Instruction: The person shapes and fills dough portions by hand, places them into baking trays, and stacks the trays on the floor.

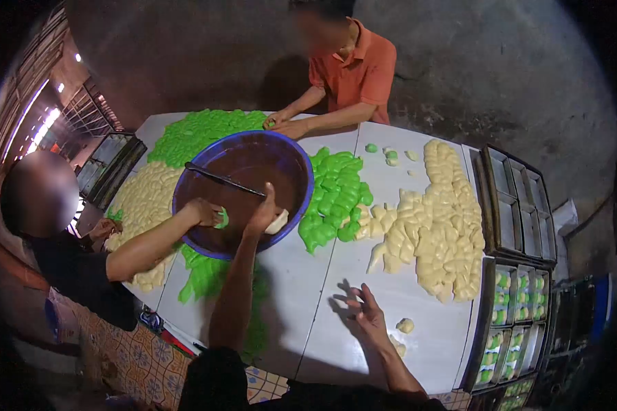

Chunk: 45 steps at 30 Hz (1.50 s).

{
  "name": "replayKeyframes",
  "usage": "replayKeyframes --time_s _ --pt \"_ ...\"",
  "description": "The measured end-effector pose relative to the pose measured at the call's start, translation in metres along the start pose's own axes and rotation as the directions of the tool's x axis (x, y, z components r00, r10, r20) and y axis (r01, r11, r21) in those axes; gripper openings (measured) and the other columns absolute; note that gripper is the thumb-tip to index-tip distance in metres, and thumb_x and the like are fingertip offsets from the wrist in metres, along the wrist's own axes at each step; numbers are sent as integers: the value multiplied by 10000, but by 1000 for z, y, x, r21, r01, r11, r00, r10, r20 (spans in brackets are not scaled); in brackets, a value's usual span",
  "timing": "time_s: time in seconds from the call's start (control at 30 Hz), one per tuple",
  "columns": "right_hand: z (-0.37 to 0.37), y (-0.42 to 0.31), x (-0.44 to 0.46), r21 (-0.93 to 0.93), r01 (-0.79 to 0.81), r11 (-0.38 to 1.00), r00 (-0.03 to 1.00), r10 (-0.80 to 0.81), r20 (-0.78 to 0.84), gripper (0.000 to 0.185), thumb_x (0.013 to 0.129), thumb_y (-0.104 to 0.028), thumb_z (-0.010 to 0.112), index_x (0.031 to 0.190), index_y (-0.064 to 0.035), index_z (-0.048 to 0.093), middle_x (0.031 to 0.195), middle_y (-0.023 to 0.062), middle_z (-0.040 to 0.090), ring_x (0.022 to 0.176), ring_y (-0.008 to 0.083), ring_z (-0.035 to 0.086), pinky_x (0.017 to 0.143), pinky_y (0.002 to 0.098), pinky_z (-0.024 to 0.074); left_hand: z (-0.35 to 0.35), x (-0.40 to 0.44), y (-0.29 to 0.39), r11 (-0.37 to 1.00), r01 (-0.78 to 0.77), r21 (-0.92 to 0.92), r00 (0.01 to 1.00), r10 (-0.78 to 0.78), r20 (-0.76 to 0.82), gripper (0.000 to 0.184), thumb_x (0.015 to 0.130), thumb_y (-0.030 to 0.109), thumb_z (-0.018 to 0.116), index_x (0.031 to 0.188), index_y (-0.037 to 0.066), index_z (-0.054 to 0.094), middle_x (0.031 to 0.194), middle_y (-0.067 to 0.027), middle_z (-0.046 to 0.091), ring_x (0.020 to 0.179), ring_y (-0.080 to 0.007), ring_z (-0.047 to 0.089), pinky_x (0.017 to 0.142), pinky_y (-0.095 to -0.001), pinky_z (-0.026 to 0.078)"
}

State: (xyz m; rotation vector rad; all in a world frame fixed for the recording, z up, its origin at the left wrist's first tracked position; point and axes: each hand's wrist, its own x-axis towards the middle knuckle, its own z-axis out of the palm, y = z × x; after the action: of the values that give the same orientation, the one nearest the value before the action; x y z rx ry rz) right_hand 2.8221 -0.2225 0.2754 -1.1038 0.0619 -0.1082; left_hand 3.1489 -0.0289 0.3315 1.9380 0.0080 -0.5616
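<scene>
My left hand (262, 214) is over the right part of a blue basin (306, 198) of brown filling, closed around a pale dough piece (277, 222). A dark stick (223, 179) lies across the basin, its end near my fingers. My right hand (367, 316) hovers above the white table (288, 291), fingers apart and holding nothing. Just right of it sits a small pale dough ball (405, 325). Beyond lie a large pile of pale dough pieces (439, 233) and a green dough pile (334, 195).
At left, a co-worker's hand (204, 213) with green dough reaches into the basin. Across the table stands a person in an orange shirt (363, 75), hands at more green dough (206, 130). Metal trays (521, 205) stand at right; the lower ones (514, 325) hold green-and-white pieces.
</scene>
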Motion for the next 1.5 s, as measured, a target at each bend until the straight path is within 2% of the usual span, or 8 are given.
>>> replayKeyframes --time_s 0.07,0.23,0.4,0.53,0.93,1.13,1.23,1.5 --pt "4 1 2 -47 -22 999 997 18 -79 781 896 -310 632 1494 -136 163 1397 102 392 1165 207 508 845 310 493 19 -36 9 961 -276 -21 926 260 -272 945 863 762 164 783 -22 686 657 -56 593 600 -118 553 566 -234 465" --pt "19 -5 10 580 -206 788 957 287 -50 546 879 -288 647 1255 65 468 1127 146 594 950 161 603 746 240 501 101 -194 -9 687 234 -688 834 223 505 970 887 725 191 1356 -108 355 1275 -215 533 1110 -297 562 978 -397 399" --pt "31 -20 -24 -400 -5 917 932 -140 -335 264 855 -89 637 1091 26 606 990 61 606 776 112 531 676 241 442 150 -250 -49 646 154 -748 965 63 253 576 974 413 437 1384 11 401 1303 -150 509 1235 -204 443 998 -407 369" --pt "30 -38 -63 -903 271 334 919 -369 139 419 735 48 656 1140 -47 618 1162 98 513 911 206 456 705 320 432 159 -271 -73 888 -221 -403 908 339 248 472 911 97 591 1339 -29 436 1197 -142 563 1089 -183 565 894 -330 468" --pt "21 -26 -121 -654 37 756 985 -137 -102 211 837 -42 648 1043 -6 677 1050 133 612 940 195 595 785 291 480 182 -316 -107 821 73 -567 958 101 269 196 914 157 613 917 -38 634 907 -68 633 777 -131 623 684 -235 552" --pt "38 -28 -115 -683 -28 729 979 -119 -168 386 898 -101 602 1261 5 528 1054 78 611 890 126 545 778 285 462 182 -319 -140 813 -445 -376 851 515 105 360 847 36 668 1148 16 471 908 -52 557 731 -106 598 632 -257 490" --pt "22 -13 -113 -293 -447 845 869 488 82 471 900 -92 581 1337 7 436 1076 85 613 949 146 569 827 291 465 155 -338 -129 760 -250 -601 882 435 184 528 782 -99 640 1235 7 389 942 -68 522 818 -144 610 718 -263 495" --pt "12 42 -84 -733 213 646 977 -156 147 564 808 -138 664 1294 59 458 1235 211 538 1162 290 509 992 384 389 103 -364 -186 941 -337 -39 665 208 -717 324 782 -48 589 1102 -9 554 1104 -160 585 1091 -282 550 976 -356 387"
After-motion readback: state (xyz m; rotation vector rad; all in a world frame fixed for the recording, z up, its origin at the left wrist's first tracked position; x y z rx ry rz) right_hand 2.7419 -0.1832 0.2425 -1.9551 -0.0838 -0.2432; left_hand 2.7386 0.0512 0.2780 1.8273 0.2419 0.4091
